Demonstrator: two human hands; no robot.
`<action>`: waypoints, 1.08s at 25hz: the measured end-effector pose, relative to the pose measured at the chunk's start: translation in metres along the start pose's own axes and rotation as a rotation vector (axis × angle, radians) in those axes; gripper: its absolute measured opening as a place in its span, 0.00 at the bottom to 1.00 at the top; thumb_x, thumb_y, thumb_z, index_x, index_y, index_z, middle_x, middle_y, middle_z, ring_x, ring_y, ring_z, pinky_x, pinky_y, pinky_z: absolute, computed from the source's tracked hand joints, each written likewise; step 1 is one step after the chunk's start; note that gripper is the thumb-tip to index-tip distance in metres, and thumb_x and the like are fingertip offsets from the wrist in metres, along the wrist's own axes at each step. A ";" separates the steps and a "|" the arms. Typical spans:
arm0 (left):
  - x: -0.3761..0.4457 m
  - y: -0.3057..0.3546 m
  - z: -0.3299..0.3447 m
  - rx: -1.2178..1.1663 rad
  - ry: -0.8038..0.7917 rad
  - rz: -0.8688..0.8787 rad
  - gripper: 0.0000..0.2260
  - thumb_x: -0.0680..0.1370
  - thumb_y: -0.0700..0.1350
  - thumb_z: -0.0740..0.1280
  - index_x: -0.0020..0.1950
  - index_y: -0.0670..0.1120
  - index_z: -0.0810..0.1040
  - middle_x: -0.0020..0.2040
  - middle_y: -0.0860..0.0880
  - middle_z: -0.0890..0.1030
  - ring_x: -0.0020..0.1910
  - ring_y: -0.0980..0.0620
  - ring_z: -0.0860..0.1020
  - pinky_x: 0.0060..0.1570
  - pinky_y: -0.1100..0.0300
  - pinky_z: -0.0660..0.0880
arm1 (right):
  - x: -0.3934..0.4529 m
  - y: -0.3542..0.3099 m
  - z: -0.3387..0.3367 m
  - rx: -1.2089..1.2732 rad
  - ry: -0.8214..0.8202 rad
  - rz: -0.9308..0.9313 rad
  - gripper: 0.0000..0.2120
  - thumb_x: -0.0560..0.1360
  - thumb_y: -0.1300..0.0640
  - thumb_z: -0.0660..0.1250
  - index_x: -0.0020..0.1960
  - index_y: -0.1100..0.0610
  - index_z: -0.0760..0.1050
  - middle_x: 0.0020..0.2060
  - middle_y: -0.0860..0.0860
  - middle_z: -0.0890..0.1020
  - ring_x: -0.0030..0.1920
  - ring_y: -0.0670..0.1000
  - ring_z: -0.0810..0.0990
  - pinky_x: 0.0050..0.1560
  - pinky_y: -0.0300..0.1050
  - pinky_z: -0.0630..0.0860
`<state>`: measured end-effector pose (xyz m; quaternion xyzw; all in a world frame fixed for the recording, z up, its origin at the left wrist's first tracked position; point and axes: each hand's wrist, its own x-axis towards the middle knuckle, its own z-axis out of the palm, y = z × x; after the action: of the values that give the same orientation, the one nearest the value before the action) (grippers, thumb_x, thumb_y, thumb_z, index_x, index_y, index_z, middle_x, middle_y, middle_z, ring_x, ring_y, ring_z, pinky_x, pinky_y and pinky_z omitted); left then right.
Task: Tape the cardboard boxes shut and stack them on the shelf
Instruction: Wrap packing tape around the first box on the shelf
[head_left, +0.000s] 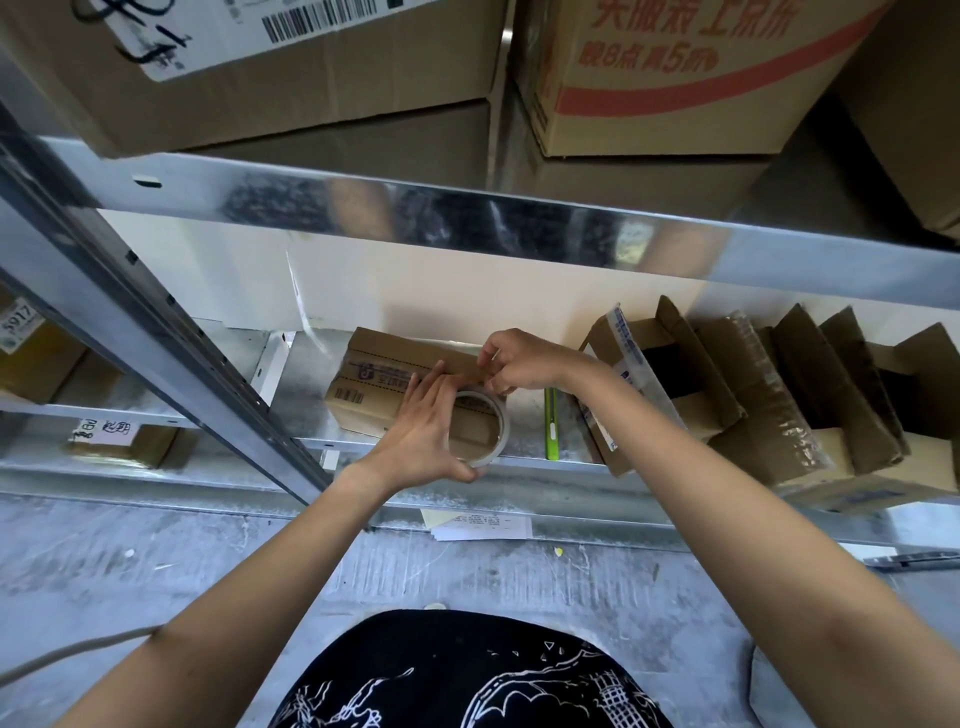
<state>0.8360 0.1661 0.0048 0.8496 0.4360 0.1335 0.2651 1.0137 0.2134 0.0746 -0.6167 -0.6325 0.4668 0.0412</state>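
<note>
My left hand (423, 431) holds the tape roll (479, 427), thumb curled under its rim, fingers straight along its far side & lying on top of the small cardboard box (384, 384). My right hand (522, 361) pinches sth. at the box's top right edge w/ curled fingers, prob. the tape end, can't tell for sure. Box sits shut on the metal shelf (524, 441). Green cutter (551, 423) lies just right of the roll; open boxes (727, 395) further right.
</note>
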 end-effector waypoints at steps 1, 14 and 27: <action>0.000 0.000 0.000 0.012 -0.002 0.002 0.45 0.61 0.56 0.78 0.72 0.45 0.59 0.73 0.45 0.62 0.77 0.48 0.47 0.75 0.52 0.40 | 0.000 -0.002 0.000 -0.022 -0.028 0.003 0.12 0.73 0.69 0.67 0.55 0.62 0.72 0.42 0.55 0.77 0.42 0.52 0.76 0.44 0.47 0.75; -0.002 0.004 -0.015 -0.363 -0.025 -0.132 0.46 0.57 0.64 0.71 0.70 0.51 0.58 0.64 0.59 0.61 0.66 0.64 0.56 0.65 0.70 0.51 | -0.024 0.039 0.027 0.764 0.166 -0.134 0.13 0.76 0.69 0.64 0.60 0.65 0.76 0.52 0.55 0.82 0.52 0.49 0.81 0.59 0.42 0.76; 0.002 0.007 -0.037 -0.660 -0.131 -0.260 0.37 0.59 0.63 0.72 0.67 0.63 0.67 0.62 0.72 0.63 0.73 0.65 0.53 0.74 0.56 0.49 | -0.014 0.019 0.038 0.893 0.419 0.056 0.02 0.74 0.65 0.69 0.44 0.61 0.80 0.38 0.53 0.82 0.40 0.49 0.80 0.42 0.39 0.78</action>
<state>0.8251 0.1770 0.0397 0.6623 0.4559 0.1776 0.5674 1.0075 0.1776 0.0485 -0.6363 -0.3319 0.5590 0.4153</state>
